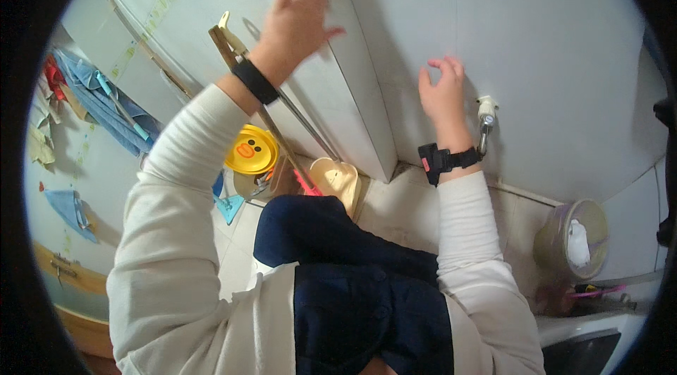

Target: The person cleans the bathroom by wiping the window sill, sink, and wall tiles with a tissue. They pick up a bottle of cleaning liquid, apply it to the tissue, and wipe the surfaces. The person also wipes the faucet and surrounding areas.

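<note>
Both hands are empty: left hand (pixel 300 11) lies spread flat at the protruding wall corner (pixel 356 86), right hand (pixel 443 89) half-curled on bare tile just beside the tap (pixel 485 117).

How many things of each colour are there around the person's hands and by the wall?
Black wristbands: 2, on the left wrist and the right wrist
Yellow round lid with a duck face: 1
Cream dustpan: 1
Blue cloths on the left: 2, and
Silver wall tap: 1
Total: 7
</note>
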`<state>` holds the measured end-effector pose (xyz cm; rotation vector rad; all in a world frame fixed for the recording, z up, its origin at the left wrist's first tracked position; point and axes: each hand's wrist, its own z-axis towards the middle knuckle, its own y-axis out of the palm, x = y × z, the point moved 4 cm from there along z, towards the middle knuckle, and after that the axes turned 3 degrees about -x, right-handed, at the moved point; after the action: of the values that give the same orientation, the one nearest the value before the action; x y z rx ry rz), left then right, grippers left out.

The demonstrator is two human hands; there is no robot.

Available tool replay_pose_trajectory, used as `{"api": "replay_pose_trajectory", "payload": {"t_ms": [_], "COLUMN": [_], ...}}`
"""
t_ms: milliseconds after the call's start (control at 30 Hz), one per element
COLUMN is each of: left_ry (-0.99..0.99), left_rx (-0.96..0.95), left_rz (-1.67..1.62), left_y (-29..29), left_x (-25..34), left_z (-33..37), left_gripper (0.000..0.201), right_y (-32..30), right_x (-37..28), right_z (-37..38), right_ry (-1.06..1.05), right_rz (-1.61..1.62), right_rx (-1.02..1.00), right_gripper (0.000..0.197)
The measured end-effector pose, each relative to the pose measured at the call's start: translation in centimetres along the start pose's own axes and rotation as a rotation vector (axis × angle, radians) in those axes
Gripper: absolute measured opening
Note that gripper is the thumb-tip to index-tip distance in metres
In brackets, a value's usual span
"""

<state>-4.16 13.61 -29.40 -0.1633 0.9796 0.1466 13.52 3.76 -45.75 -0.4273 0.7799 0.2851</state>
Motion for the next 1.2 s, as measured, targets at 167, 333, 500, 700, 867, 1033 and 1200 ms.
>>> {"api": "replay_pose_trajectory", "payload": {"t_ms": [167, 333, 500, 700, 867, 1033, 1200], "left_ry": [0.583, 0.444, -0.09, -0.171, -0.345, -0.456, -0.519], "left_rx": [-0.273, -0.257, 0.188, 0.162, 0.176, -0.02, 0.104], "left_rz": [-0.286, -0.29, 0.258, -0.294, -1.008, -1.365, -1.191], "left_y": [-1.5, 0.9, 1.6, 3.1, 4.3, 4.0, 3.2], "left_x": [11.2, 8.3, -7.1, -6.2, 5.3, 15.1, 11.9], "left_z": [-9.4, -6.1, 3.5, 2.6, -3.1, -9.2, -7.5], "left_gripper": [0.084, 0.08, 0.068, 0.086, 0.101, 0.102, 0.1], "right_y": [1.3, 1.1, 1.1, 1.8, 2.4, 2.5, 1.0], "right_x": [0.1, 0.1, 0.5, 0.9, 0.9, 0.3, -0.6], "right_z": [-0.4, -0.5, -0.6, -1.0, -2.4, -4.2, -3.8], "right_ry": [0.028, -0.016, -0.023, -0.112, -0.141, -0.096, -0.142], "right_rz": [-0.001, -0.046, -0.051, -0.098, -0.161, -0.195, -0.286], "right_rx": [-0.106, -0.081, -0.049, -0.023, -0.108, -0.254, -0.243], "right_gripper": [0.027, 0.026, 0.025, 0.024, 0.023, 0.023, 0.025]}}
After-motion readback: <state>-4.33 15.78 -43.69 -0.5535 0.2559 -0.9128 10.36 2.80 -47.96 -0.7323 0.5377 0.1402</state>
